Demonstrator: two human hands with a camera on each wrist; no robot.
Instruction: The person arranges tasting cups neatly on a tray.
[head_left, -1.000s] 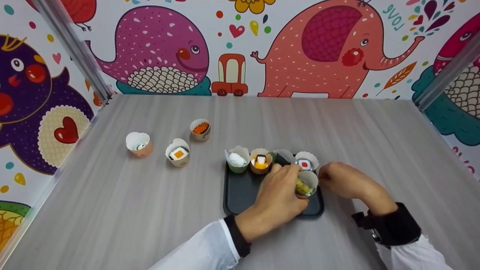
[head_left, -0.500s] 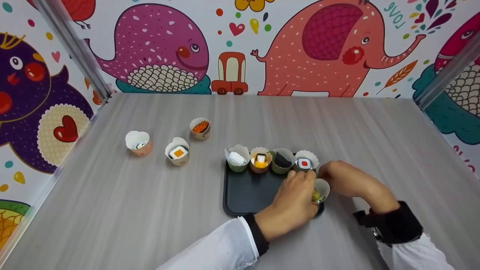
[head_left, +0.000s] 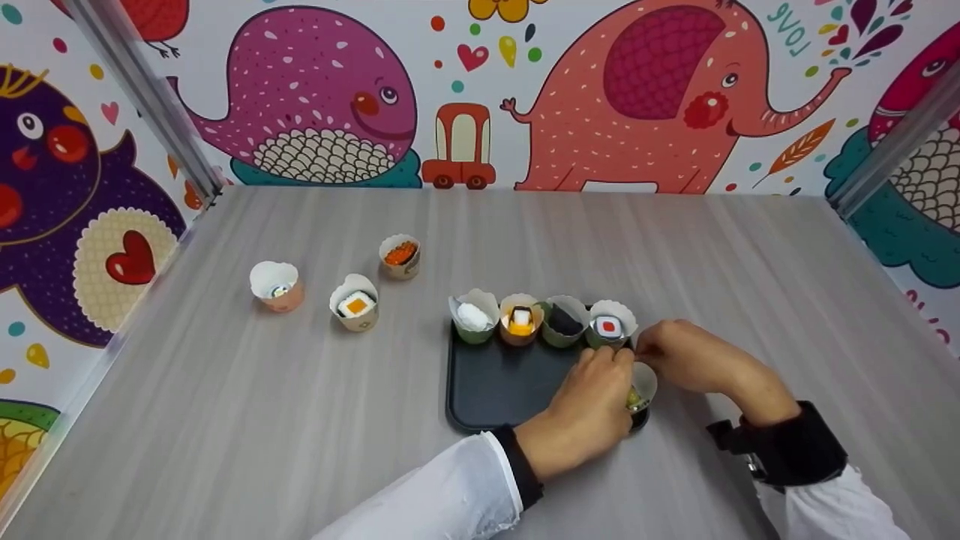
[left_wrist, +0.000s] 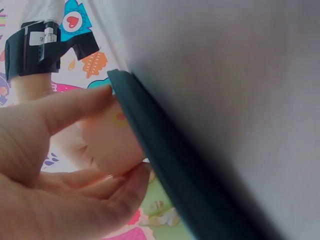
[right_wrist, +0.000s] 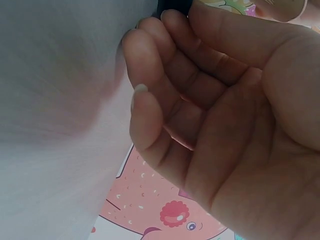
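My left hand (head_left: 589,405) holds a paper baking cup (head_left: 645,379) at the front right of the black tray (head_left: 491,386). Something yellow-green shows inside that cup, mostly behind my fingers. In the left wrist view, thumb and fingers curl round its peach-coloured side (left_wrist: 112,142), close by the tray's dark rim (left_wrist: 165,162). My right hand (head_left: 694,356), fingers curled, pinches the tray's right edge; the right wrist view shows the fingertips at a dark bit of the tray (right_wrist: 175,6). Along the tray's back stand cups with white (head_left: 474,319), yellow (head_left: 521,321), black (head_left: 566,319) and red-centred (head_left: 609,326) sushi pieces.
Left of the tray, three more paper cups stand on the grey table (head_left: 300,420): one with orange roe (head_left: 400,256), one with an orange-centred roll (head_left: 355,304), and a pinkish one (head_left: 277,286). A cartoon-printed wall (head_left: 465,90) borders the table's back.
My left hand has moved right and slightly toward the front with the cup, lowering it to the tray's right side. The black-filled cup behind has come into full view. My right hand stays nearly still.
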